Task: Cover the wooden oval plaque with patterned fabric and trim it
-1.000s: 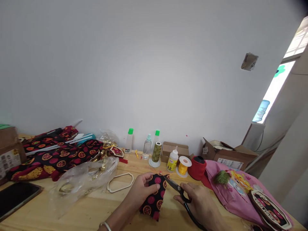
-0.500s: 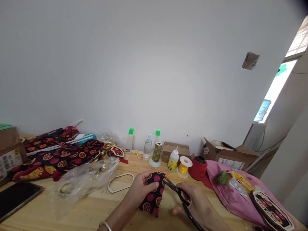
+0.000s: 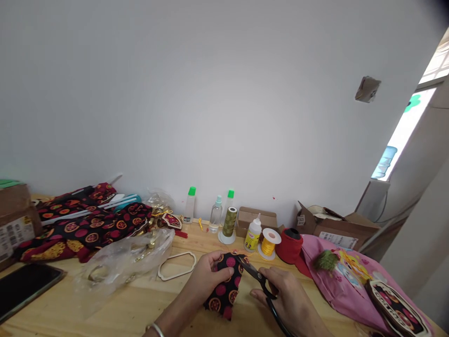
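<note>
In my left hand I pinch a small piece of dark patterned fabric, thumb on its face and fingers behind it. The cloth is black with magenta and orange round motifs, and its lower end hangs just over the table. My right hand is wrapped round the handles of black scissors, whose blades point left and meet the fabric's upper right edge. A pale wooden frame lies left of my left hand. Beyond the scissors stand a yellow-labelled glue bottle and a spool of yellow cord.
Left are a phone, a clear plastic bag and heaped patterned cloth. Along the wall stand a green thread spool, a clear bottle and a red thread cone. A pink bag and an open carton are right.
The scissor blades have shifted slightly further left across the fabric's top corner. The cloth has tilted a little; both hands keep their holds.
</note>
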A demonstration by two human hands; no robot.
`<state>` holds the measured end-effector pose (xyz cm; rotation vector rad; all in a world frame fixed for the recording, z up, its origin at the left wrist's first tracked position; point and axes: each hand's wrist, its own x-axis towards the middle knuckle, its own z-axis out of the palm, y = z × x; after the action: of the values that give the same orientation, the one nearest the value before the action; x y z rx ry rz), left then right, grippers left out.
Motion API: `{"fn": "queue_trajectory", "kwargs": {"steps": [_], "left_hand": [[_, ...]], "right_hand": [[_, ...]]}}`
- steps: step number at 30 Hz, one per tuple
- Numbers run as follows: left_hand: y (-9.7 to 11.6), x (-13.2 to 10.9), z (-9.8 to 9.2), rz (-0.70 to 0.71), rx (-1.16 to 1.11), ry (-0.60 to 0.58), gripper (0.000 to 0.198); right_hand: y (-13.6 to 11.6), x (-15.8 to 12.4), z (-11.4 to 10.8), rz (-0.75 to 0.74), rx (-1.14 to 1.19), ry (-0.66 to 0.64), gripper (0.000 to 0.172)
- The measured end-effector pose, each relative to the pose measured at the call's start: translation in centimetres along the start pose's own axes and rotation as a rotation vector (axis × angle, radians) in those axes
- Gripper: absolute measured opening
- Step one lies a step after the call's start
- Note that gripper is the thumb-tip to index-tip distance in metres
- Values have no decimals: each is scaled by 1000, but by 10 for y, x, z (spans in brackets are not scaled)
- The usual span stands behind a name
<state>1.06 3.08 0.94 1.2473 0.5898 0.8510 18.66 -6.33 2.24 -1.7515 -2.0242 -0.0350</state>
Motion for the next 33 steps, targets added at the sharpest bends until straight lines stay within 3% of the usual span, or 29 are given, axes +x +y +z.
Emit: {"fn": "queue_trajectory", "kwargs": {"steps": [12, 25, 28, 33], "left_hand": [[1, -2, 0, 20, 35, -11, 24], [3, -4, 2, 24, 111, 9, 18], [3, -3, 2, 13, 115, 25, 15], [0, 0, -1, -27, 50, 66, 21]], "right_hand": [[0, 0, 0, -43, -62, 1, 17], [-1, 0, -1, -1, -374, -35, 20], [1, 1, -2, 16, -325, -38, 17], [5, 1, -4, 42, -48, -56, 20]]}}
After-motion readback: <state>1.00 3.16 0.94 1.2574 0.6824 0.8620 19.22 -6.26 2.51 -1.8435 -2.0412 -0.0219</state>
